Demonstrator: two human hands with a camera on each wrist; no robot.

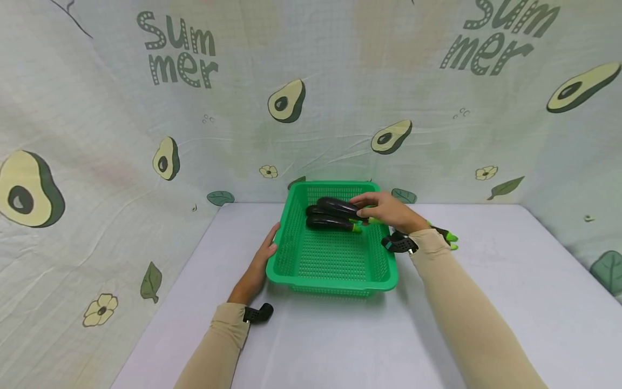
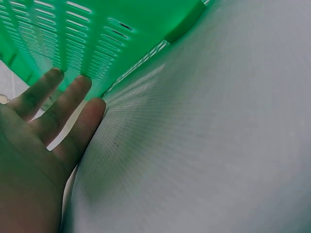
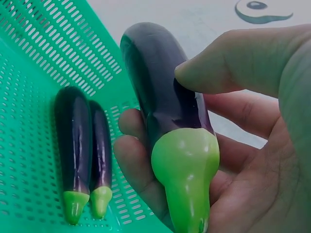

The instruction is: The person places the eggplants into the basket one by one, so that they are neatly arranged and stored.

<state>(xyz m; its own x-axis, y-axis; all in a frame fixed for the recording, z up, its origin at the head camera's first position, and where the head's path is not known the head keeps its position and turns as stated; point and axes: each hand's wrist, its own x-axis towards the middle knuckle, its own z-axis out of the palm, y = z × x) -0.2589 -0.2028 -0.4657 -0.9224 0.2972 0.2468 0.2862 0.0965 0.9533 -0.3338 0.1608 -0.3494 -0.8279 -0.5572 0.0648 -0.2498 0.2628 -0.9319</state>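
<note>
My right hand (image 1: 389,209) holds a dark purple eggplant (image 3: 158,77) with a green stem end, thumb on one side and fingers curled round the other. It is over the far right part of a green perforated plastic basket (image 1: 335,283). Below it, two more eggplants (image 3: 73,141) lie side by side in the basket, stems pointing right in the head view. My left hand (image 1: 255,270) is at the basket's left side, its extended fingers (image 2: 73,99) against the slotted outer wall.
Right of the basket, partly hidden behind my right wrist, more eggplants with green stems (image 1: 452,237) lie on the white table (image 1: 505,281). A cloth (image 1: 335,124) printed with avocados hangs behind and at the sides. Each wrist wears a black band (image 1: 259,313).
</note>
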